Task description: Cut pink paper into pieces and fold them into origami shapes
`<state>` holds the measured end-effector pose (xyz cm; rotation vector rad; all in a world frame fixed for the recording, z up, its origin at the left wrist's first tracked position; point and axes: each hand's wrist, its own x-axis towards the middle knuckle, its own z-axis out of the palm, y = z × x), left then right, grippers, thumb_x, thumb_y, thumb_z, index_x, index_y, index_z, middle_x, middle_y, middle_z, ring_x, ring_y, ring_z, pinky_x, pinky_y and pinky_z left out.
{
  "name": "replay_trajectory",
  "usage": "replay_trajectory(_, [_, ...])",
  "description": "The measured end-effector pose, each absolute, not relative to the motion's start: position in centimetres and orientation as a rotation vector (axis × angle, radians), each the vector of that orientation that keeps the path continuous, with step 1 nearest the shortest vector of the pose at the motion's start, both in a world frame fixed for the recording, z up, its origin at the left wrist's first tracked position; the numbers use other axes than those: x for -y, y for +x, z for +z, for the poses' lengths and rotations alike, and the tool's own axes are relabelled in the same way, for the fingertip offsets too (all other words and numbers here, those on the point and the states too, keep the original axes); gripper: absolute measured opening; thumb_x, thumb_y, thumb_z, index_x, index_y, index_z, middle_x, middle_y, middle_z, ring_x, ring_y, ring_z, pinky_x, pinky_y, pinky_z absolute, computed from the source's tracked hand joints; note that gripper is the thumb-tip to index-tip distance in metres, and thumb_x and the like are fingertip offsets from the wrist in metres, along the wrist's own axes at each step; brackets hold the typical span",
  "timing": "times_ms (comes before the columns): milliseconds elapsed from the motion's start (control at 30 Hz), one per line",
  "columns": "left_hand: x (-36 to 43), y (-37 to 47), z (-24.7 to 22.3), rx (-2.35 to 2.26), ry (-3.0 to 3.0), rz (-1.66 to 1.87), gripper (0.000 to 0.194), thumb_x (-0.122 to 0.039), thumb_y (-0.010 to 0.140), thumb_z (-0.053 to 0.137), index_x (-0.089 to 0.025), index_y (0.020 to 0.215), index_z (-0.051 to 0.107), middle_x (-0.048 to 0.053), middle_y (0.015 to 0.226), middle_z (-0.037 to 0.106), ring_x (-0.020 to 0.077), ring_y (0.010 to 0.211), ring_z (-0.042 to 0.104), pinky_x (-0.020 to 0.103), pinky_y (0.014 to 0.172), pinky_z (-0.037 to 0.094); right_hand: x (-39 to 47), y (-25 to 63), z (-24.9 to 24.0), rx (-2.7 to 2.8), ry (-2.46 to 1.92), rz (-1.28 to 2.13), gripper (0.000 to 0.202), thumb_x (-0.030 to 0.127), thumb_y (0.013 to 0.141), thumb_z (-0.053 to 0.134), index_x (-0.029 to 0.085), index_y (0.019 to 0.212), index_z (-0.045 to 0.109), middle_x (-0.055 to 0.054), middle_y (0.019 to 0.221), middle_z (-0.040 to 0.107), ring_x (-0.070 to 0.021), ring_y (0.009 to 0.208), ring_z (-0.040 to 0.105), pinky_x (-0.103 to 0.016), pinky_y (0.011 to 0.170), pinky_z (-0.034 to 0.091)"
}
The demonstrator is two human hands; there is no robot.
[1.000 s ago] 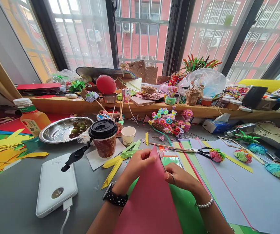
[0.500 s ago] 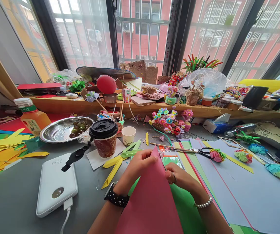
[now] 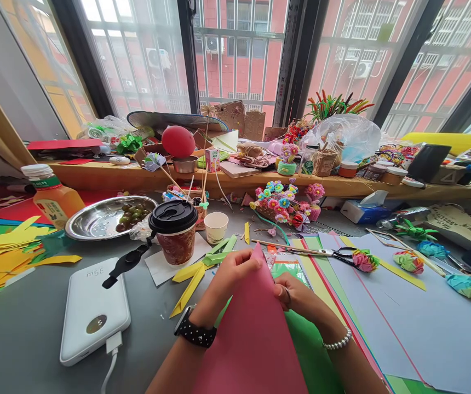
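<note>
- Left hand [image 3: 232, 274] pinches the peak of the pink paper sheet [image 3: 252, 334]; right hand [image 3: 301, 300] curls at its right edge, its exact grip I cannot tell.
- Sheet: rightward of, nearer than the lidded coffee cup [image 3: 177, 246].
- Seemingly edge-working; next calls for a steady peak.
- Versus half a second ago, hands and peak sit slightly cupward.
</note>
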<state>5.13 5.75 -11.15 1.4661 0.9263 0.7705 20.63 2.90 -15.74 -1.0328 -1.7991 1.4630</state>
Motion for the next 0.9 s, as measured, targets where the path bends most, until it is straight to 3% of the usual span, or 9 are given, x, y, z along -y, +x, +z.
replay_trajectory(900, [-5.78, 5.03, -11.24, -0.855, 1.482, 0.729, 0.017, -0.029, 0.065, 0.047, -0.015, 0.057, 0.041, -0.005, 0.056, 0.031, 0.0083, 0.053, 0.03, 0.02, 0.048, 0.021, -2.79, 20.56, -15.95, 1.771, -1.06, 1.489, 0.061, 0.078, 0.054, 0.029, 0.018, 0.045, 0.028, 0.008, 0.046, 0.02, -0.0038, 0.041, 0.016, -0.02, 0.037, 0.014])
